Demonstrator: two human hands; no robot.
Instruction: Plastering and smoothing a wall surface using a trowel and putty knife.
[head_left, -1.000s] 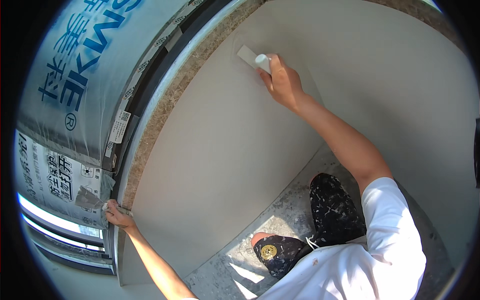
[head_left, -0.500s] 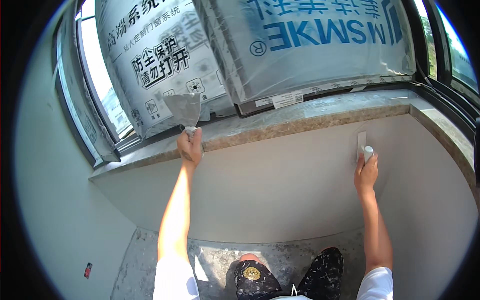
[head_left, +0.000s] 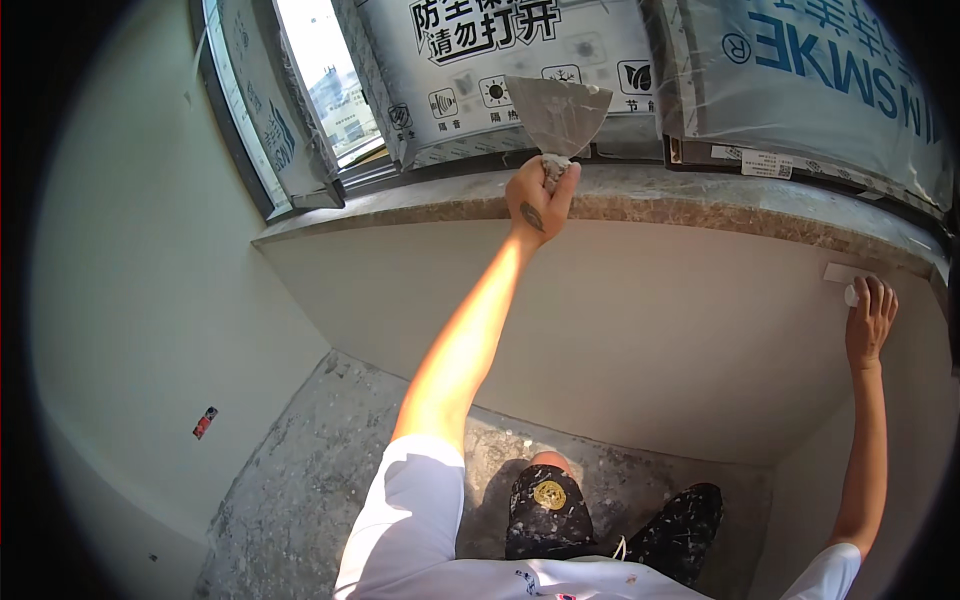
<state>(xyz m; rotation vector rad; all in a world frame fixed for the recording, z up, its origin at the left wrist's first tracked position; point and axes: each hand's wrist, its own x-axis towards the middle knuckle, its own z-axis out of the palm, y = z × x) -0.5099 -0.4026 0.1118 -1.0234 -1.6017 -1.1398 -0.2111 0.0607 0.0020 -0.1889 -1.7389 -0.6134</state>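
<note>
Blade work on low wall [head_left: 600, 320] under stone sill [head_left: 700, 212]
Hold broad putty knife [head_left: 560, 115] blade-up, clasped by handle in left hand [head_left: 540, 205]; with right hand [head_left: 872, 315] curled round grip, press small white-handled trowel [head_left: 845, 273] flat and evenly, near wall's upper right.

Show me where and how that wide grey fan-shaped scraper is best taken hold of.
Probably by the whitish, crusted handle of the wide grey fan-shaped scraper, coming from the near, lower side: its blade flares upward and outward, narrowing down to that handle. The left grip closes around it there, hiding much of it.
</note>
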